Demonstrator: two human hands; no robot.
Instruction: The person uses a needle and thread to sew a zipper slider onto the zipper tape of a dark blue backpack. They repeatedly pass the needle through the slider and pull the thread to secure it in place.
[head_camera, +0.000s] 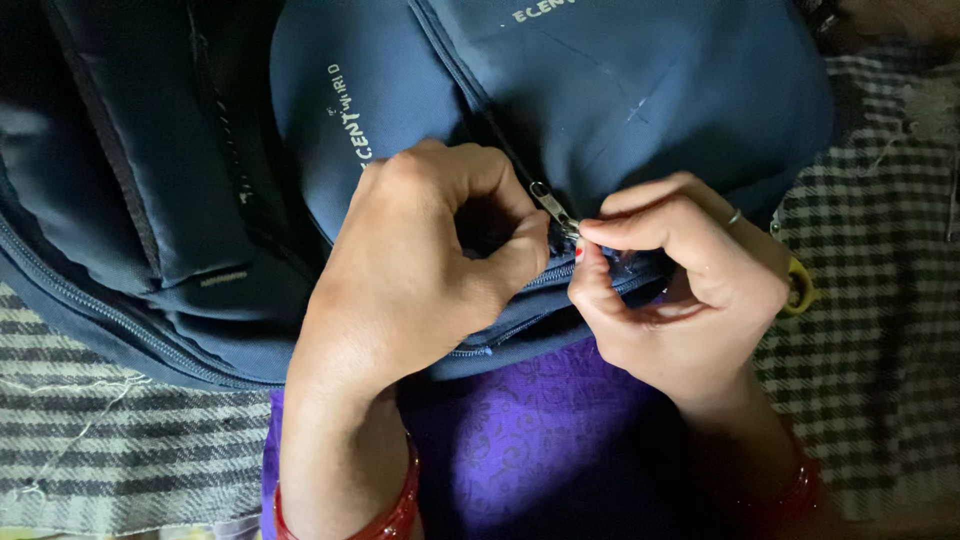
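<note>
A dark blue backpack (640, 90) lies across my lap, its front pocket facing up. My left hand (420, 270) pinches the fabric along the pocket's zipper line (520, 318). My right hand (680, 290) pinches the zipper edge right beside it, thumb and forefinger closed at the base of the metal zipper pull (553, 206). The pull sticks up between the two hands. A ring sits on a finger of my right hand, and red bangles are on both wrists.
Purple patterned cloth (540, 440) covers my lap below the bag. A black and white checked blanket (880, 300) lies underneath on both sides. A small yellow object (798, 288) peeks out behind my right hand. Loose threads lie on the blanket at left.
</note>
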